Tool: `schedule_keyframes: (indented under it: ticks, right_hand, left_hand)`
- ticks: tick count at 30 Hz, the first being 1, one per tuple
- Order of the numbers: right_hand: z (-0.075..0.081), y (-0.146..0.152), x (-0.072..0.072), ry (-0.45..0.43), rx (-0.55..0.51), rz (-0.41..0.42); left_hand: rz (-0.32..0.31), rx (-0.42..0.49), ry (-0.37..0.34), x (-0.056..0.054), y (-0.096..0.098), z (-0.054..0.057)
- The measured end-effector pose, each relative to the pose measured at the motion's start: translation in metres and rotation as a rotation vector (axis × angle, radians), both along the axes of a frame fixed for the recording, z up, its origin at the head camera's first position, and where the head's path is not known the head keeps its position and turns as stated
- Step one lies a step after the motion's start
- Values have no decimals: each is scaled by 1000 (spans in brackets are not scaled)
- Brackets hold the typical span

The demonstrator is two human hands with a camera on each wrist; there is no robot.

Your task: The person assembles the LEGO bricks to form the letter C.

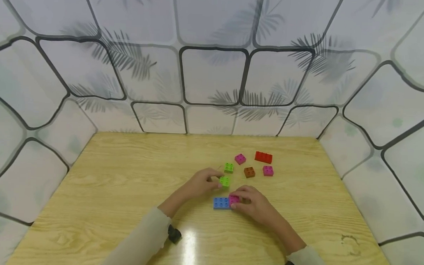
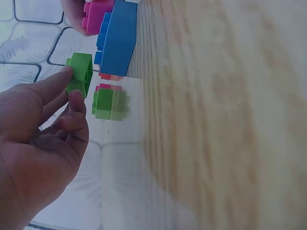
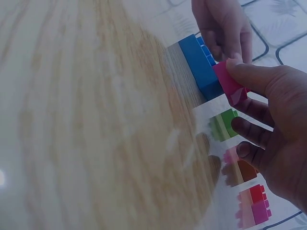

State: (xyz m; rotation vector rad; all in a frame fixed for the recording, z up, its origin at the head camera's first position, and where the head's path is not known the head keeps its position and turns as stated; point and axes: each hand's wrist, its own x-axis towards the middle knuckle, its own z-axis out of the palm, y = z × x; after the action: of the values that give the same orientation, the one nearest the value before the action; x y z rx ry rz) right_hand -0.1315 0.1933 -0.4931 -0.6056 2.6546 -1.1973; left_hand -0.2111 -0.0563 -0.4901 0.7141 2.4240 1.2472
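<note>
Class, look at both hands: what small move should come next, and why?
Probably the right hand should press its pink brick down on the end of the blue brick: it is held there, though whether seated is unclear. The left hand holds a green brick apart from the blue one, so that can likely wait.

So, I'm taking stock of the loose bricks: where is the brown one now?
In the head view, the brown brick lies right of centre, between the unheld green brick on its left and a pink brick on its right.
</note>
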Motion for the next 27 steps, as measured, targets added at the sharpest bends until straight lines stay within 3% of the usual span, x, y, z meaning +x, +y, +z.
schedule_keyframes:
  ticks: [6, 13, 17, 27]
  right_hand:
    - [1, -1, 0, 11, 5, -4]
    - [0, -1, 0, 3, 12, -4]
    - [0, -2, 0, 0, 10, -4]
    - [-3, -1, -1, 43, 11, 9]
  left_hand:
    - [8, 38, 4, 15, -14, 5]
    - [78, 48, 1, 40, -26, 9]
    - [87, 39, -17, 52, -31, 7]
    - [76, -7, -27, 64, -31, 5]
